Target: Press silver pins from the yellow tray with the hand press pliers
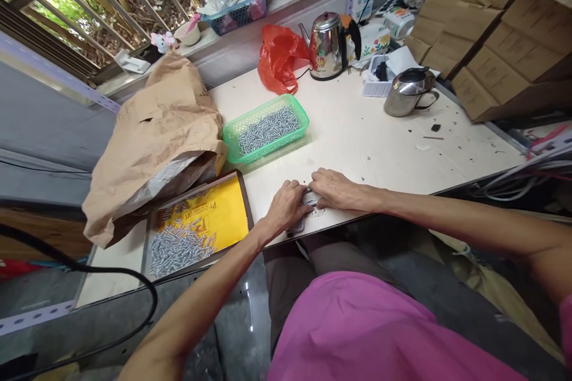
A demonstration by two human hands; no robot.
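Both my hands rest at the front edge of the white table (379,137). My left hand (286,205) is curled over a small dark object (297,226) at the table's edge. My right hand (333,187) lies just to its right, fingers bent and pinched over small silvery parts (310,196) between the two hands. What exactly each hand grips is hidden by the fingers. A green plastic basket (267,128) filled with several small metal pieces stands behind my hands. A framed tray with a yellow base (218,214) holding more metal pieces lies to my left.
A big brown paper bag (156,131) slumps at the left. Behind are a red plastic bag (279,56), a steel kettle (328,44), a second steel jug (407,92) and stacked cardboard boxes (496,30). A black cable (89,268) loops at lower left.
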